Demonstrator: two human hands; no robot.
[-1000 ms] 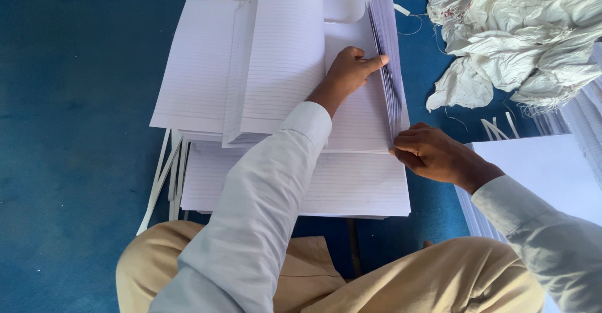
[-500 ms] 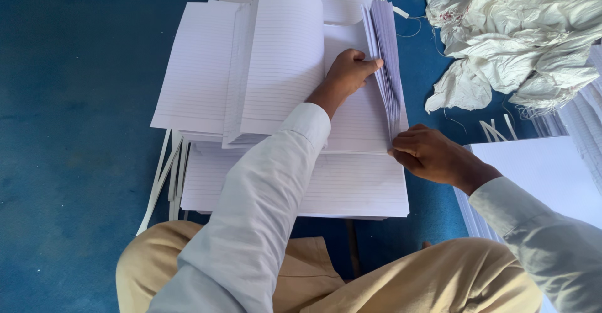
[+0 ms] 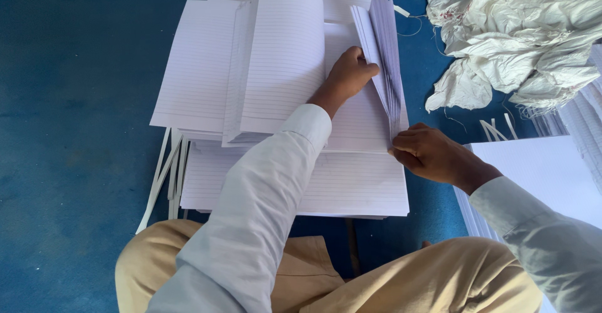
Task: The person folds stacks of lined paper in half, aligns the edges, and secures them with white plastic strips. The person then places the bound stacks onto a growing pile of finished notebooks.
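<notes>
- Left hand (image 3: pixel 348 74) lies on the top ruled sheet (image 3: pixel 357 122) of the middle stack, fingers curled, thumb tip tucked against the underside of the lifted sheaf of ruled pages (image 3: pixel 384 49). It presses rather than grips.
- Right hand (image 3: pixel 431 153) pinches the near corner of that sheaf between thumb and fingers; closed on the paper edge.
- The sheaf stands up on edge along the right side of the stack, fanned, leaning slightly left.
- A curved ruled sheet (image 3: pixel 282 56) arcs over to the left of the left hand, its far edge lifted.
- More ruled sheets (image 3: pixel 194 68) lie flat further left, overlapping the pile; a lower stack of ruled paper (image 3: pixel 351 187) sticks out toward the person.
- Thin white paper strips (image 3: pixel 164 172) poke out from under the left edge of the stacks.
- Everything sits on a blue floor (image 3: pixel 69 131).
- Crumpled white sacks (image 3: pixel 520 31) lie at upper right, well apart from the hands.
- A pile of blank white sheets (image 3: pixel 539 169) lies just beside the right forearm.
- Person sits cross-legged, tan trousers (image 3: pixel 439 281), pale long sleeves (image 3: pixel 251 219).
</notes>
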